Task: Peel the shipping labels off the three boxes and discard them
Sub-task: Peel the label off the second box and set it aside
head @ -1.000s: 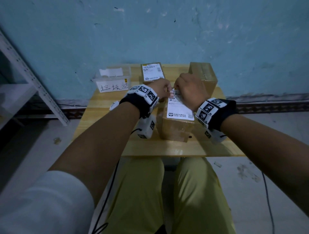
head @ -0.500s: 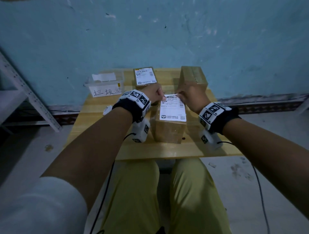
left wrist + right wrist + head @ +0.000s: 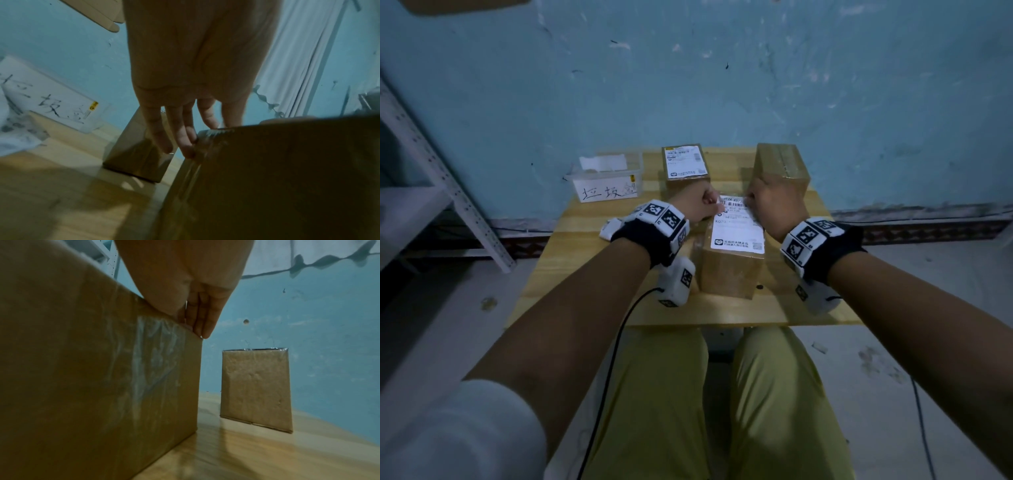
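Observation:
The near cardboard box [image 3: 726,274] stands mid-table with a white shipping label [image 3: 739,233] lying flat on its top. My left hand [image 3: 697,205] grips the box's far left corner; its fingers [image 3: 180,134] reach down over the far edge of the near box [image 3: 287,178]. My right hand [image 3: 774,202] pinches at the label's far right corner, with its fingertips [image 3: 201,327] curled at the top far corner of the near box [image 3: 92,369]. A second box [image 3: 688,181] at the back still bears a label [image 3: 685,162]. The back right box [image 3: 780,161] has a bare top.
A clear plastic bin [image 3: 606,192] with handwritten characters sits at the back left and holds a white sheet [image 3: 602,162]. The small wooden table [image 3: 602,274] stands against a blue wall. A metal rack [image 3: 431,164] stands at the left. My knees are under the table's front edge.
My hands have moved apart along the label's far edge, from its middle to its two corners. The barcode strip now shows between them. The label still lies flat.

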